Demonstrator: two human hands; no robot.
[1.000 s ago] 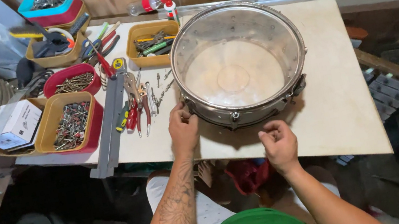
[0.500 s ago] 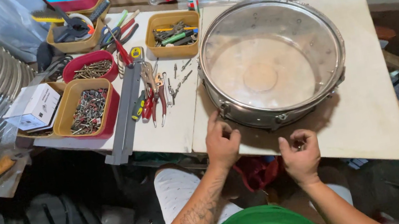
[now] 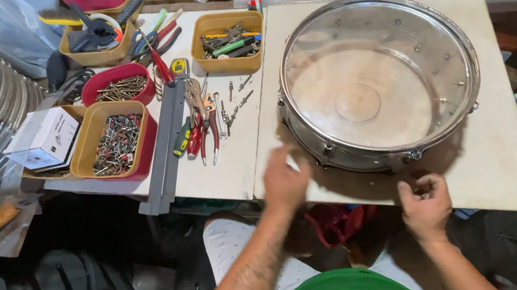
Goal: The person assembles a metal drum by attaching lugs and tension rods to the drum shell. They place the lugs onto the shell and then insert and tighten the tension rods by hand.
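Fingers of the left hand (image 3: 284, 182) spread loosely, blurred, just beside the metal drum shell (image 3: 377, 80).
Right hand (image 3: 425, 201) curled narrow around small, indistinct parts at the board (image 3: 498, 154) edge.

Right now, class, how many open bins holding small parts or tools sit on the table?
4: the tan bin nearest the edge, the red bin behind it, one yellow bin by the drum, another at the back. More may be hidden.

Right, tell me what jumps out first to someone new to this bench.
The big shiny metal drum on the pale board to the right dominates. The left hand is blurred at its near rim, while the right hand is curled at the board's near edge. To the left, trays of screws and a scatter of pliers crowd the table.
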